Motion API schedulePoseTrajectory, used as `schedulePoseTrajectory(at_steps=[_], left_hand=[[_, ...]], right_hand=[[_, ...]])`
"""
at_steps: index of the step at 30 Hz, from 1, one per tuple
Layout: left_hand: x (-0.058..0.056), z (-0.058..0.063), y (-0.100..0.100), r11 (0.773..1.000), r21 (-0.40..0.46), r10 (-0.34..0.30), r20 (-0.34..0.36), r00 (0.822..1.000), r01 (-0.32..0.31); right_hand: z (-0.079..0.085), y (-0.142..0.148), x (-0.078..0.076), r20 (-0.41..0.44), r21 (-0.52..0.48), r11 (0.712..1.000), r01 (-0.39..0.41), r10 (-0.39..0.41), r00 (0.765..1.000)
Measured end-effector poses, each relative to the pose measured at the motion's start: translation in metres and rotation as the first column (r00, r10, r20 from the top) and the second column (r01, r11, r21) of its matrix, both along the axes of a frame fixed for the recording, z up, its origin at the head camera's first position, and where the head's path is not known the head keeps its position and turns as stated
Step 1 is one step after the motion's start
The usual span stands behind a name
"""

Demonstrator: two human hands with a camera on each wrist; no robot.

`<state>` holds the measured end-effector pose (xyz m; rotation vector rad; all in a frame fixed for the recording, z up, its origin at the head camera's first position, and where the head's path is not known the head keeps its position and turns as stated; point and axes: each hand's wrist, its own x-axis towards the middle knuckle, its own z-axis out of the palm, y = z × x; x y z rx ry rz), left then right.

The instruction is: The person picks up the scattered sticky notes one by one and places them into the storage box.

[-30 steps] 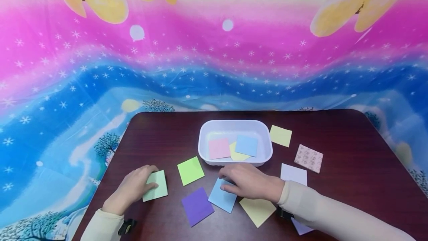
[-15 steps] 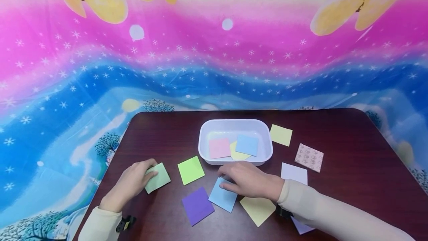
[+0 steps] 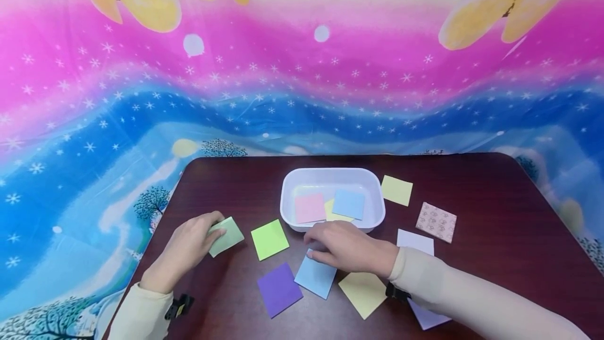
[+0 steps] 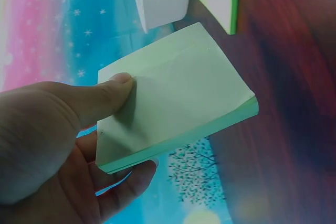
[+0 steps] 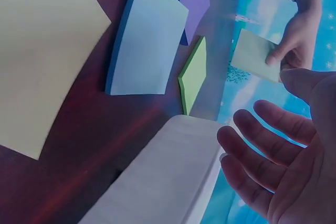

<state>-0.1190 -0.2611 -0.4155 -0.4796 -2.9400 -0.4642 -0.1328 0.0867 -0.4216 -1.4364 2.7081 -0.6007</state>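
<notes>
My left hand [image 3: 186, 245] pinches a pale green sticky note pad [image 3: 229, 237], thumb on top and fingers beneath. The pad [image 4: 176, 100] is tilted and off the table, left of a bright green pad [image 3: 270, 239]. My right hand [image 3: 351, 248] hovers with loosely bent fingers over a light blue pad [image 3: 316, 280], by the front of a white plastic tray [image 3: 332, 170]. The right wrist view shows nothing held in that hand [image 5: 283, 166], apart from the blue pad [image 5: 146, 45]. Inside the tray lie a pink note [image 3: 309, 208], a blue note [image 3: 348, 204] and a partly hidden yellow one.
A purple pad [image 3: 280, 290] and a cream pad [image 3: 364, 296] lie at the front of the dark table [image 3: 226, 185]. To the right are a pale yellow note [image 3: 397, 190], a patterned pad [image 3: 436, 222], a whitish pad [image 3: 416, 241] and a lilac pad [image 3: 427, 316] partly under the sleeve.
My left hand has lifted the pale green pad off the table, moving it up and slightly right while tilting it. My right hand has shifted slightly toward the tray.
</notes>
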Motion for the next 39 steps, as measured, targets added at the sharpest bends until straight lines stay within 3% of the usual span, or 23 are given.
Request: schedulePoseTrajectory(at_steps=[10,26,39], left_hand=[[-0.007,0.014,0.008,1.000,0.010,-0.001,-0.117,0.993,0.003],[-0.017,0.031,0.024,1.000,0.003,-0.025,-0.189,0.982,0.026],[-0.021,0.038,0.039,1.000,0.018,-0.019,-0.248,0.969,0.024]], right_hand=[[0.014,0.000,-0.002,-0.019,0.003,1.000,0.015,-0.015,1.000],[0.019,0.007,-0.001,-0.007,-0.011,0.999,0.037,-0.037,0.999],[0.023,0.024,-0.002,0.030,-0.026,0.994,0.109,-0.108,0.994]])
